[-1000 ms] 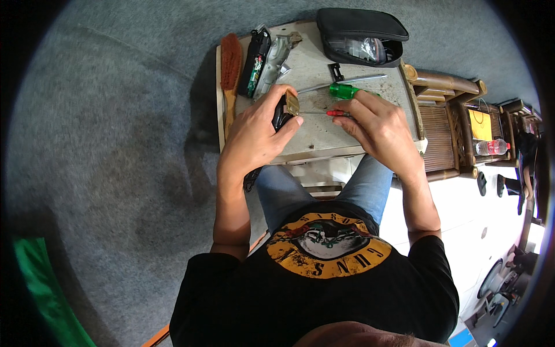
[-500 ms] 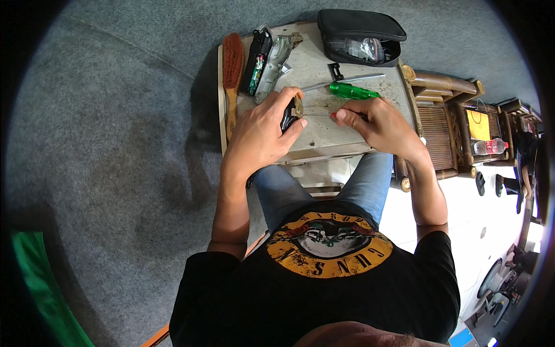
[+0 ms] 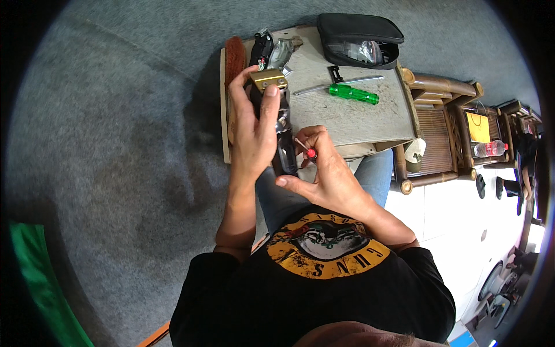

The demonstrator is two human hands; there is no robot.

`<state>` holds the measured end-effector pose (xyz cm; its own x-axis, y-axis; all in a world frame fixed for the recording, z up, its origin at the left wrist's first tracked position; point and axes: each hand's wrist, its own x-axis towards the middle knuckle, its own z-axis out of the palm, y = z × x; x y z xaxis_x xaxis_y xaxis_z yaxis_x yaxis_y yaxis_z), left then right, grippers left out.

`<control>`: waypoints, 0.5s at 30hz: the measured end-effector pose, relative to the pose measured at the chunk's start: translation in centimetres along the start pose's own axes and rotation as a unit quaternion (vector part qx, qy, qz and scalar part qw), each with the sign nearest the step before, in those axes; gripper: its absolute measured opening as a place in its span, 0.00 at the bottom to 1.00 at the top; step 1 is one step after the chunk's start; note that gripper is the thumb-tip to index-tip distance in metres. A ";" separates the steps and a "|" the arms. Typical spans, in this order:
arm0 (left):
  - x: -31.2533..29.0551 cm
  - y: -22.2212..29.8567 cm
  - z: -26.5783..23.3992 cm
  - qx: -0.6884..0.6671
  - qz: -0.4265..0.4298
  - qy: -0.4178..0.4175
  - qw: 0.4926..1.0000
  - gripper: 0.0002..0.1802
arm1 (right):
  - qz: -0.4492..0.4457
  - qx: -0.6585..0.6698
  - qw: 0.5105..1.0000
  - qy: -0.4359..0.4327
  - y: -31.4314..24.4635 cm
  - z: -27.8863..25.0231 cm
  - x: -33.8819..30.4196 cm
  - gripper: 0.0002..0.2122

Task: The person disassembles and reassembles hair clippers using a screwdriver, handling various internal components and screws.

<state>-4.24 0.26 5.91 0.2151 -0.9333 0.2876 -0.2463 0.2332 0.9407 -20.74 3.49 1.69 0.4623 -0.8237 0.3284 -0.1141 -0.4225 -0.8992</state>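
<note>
My left hand [image 3: 251, 121] is closed around a hair clipper [image 3: 284, 153], its black body slanting down to the right. The thumb presses beside the gold-coloured blade plate [image 3: 269, 78], where two screws show. My right hand [image 3: 330, 168] keeps a small screwdriver [image 3: 311, 153] with a red end between curled fingers. That hand's thumb is at the clipper's lower end, apparently touching it. Beyond the hands, a green screwdriver handle [image 3: 354, 94] and a thin metal rod [image 3: 309, 89] lie on the small table [image 3: 347, 127], close to a small black bracket [image 3: 335, 73].
Along the table's left edge lies a brown bristle brush [image 3: 234, 55]. An opened black housing [image 3: 262, 49] and a silver shell [image 3: 281, 54] are beside it. An open black zip case [image 3: 361, 37] stands at the far edge. Bamboo furniture [image 3: 433, 124] is to the right, holding a cap [image 3: 414, 151].
My left hand has turned the clipper so its gold blade plate faces up. My right hand has moved left and nearer to me, to the clipper's lower end, with the small screwdriver still in its fingers.
</note>
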 end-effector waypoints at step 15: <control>-0.7 -2.7 1.2 -0.330 -0.078 -0.179 0.924 0.40 | 0.129 0.658 0.736 -0.090 2.0 -1.9 -1.4 0.20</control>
<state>-4.85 -0.02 2.92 -0.1552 -0.9726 0.1733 0.4156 0.0949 0.9046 -23.31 3.05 0.02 0.6966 -0.6991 0.1611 0.6784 0.5688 -0.4650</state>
